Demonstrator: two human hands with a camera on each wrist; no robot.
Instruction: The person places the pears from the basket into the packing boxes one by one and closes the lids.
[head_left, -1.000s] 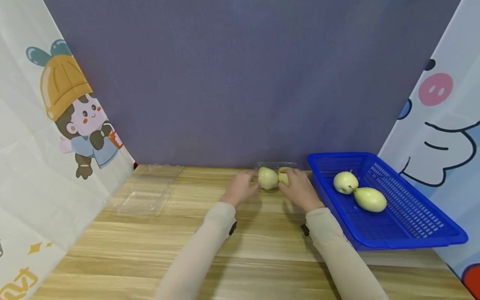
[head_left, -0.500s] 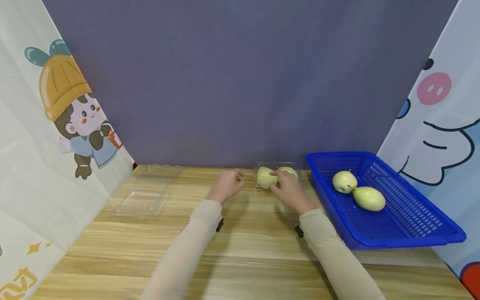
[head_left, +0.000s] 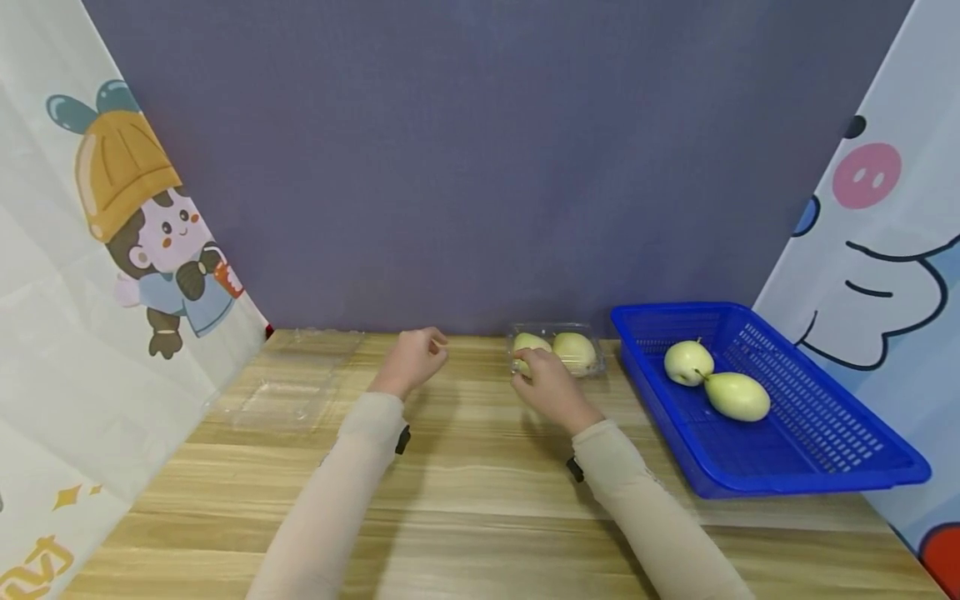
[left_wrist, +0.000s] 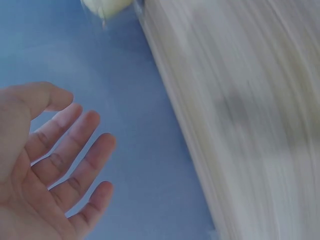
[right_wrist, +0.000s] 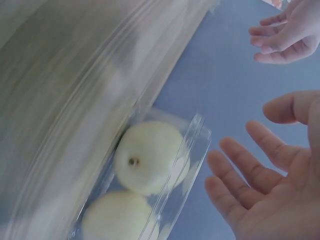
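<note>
Two pale yellow-green pears (head_left: 574, 353) sit side by side in a clear plastic box (head_left: 600, 358) at the back of the table. My right hand (head_left: 553, 385) hovers just in front of that box, fingers loosely bent and holding nothing; in the right wrist view the pears (right_wrist: 150, 157) show through the clear plastic beside the fingers (right_wrist: 250, 170). Over the table to the left of the box is my left hand (head_left: 411, 360), with nothing in it. Its fingers (left_wrist: 82, 165) are relaxed and spread in the left wrist view.
A blue plastic basket (head_left: 675, 442) with two more pears (head_left: 738, 397) stands at the right. Another clear plastic container (head_left: 281, 400) lies at the back left of the wooden table (head_left: 480, 517). A grey-blue backdrop (head_left: 465, 167) rises behind.
My left hand has drawn away leftward from the boxed pears. My right hand has shifted left and slightly toward me, uncovering the right pear. The box and basket stay in place.
</note>
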